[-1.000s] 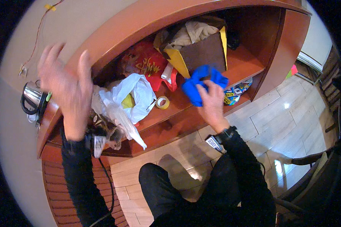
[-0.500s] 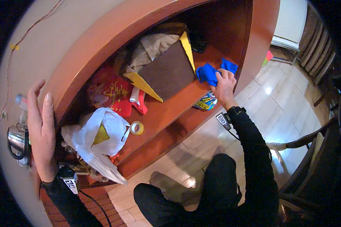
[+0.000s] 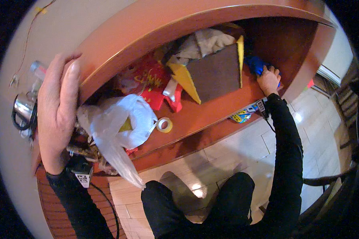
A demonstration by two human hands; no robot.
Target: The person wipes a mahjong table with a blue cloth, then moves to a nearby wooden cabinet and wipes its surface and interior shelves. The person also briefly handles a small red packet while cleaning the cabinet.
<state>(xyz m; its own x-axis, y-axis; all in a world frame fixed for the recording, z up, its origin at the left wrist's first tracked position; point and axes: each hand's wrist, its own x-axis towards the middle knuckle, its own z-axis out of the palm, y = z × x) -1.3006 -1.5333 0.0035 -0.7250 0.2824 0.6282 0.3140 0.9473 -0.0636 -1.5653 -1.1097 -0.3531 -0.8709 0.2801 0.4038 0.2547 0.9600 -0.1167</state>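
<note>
My right hand (image 3: 269, 81) reaches into the right part of the wooden cabinet's shelf, fingers curled over a crumpled blue cloth (image 3: 256, 63). Part of the cloth is hidden under the hand and in the shadow behind it. Just left of it stands a brown box with yellow edges (image 3: 215, 75), beige fabric (image 3: 203, 44) behind it. At the far left my left hand (image 3: 58, 111) rests along the cabinet's top edge (image 3: 107, 55), its fingers stretched out and holding nothing.
On the shelf lie a red bag with gold marks (image 3: 147, 77), a whitish plastic bag (image 3: 137, 119) and a roll of tape (image 3: 164, 125). A colourful packet (image 3: 242, 115) is on the lower level. A metal kettle (image 3: 24, 110) stands beyond my left hand.
My right hand has moved deeper into the shelf with the blue cloth, beside the box. The view has shifted, so the cabinet sits further right; my left hand stays at the edge.
</note>
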